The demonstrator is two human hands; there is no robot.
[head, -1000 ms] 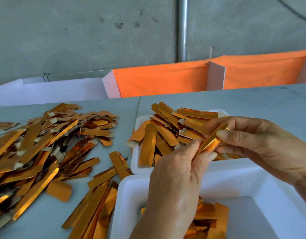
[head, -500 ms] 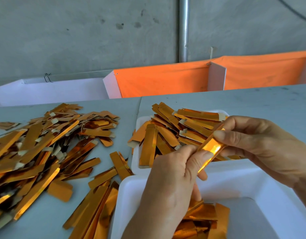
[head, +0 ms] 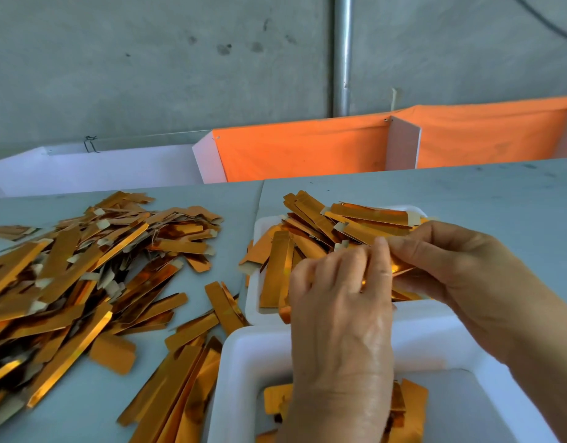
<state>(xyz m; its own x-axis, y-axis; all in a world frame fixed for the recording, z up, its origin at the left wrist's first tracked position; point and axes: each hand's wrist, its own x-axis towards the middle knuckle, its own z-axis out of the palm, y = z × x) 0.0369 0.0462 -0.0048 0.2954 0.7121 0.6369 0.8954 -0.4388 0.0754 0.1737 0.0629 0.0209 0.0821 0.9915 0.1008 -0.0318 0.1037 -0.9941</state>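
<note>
Over the near white tray (head: 244,362), which holds a few gold pieces, the left hand (head: 339,298) and right hand (head: 451,266) work one gold strip (head: 402,270) between them, apparently creasing or peeling it. Both hands' fingers (head: 383,251) are curled and pinched on the strip. The next move is probably to drop it below, then take another from the far tray (head: 252,302) on the worktop (head: 467,193).

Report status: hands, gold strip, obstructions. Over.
Left hand, right hand both pinch one gold strip, held up. Far tray heaped behind; near tray beneath left wrist. Nothing blocking.
</note>
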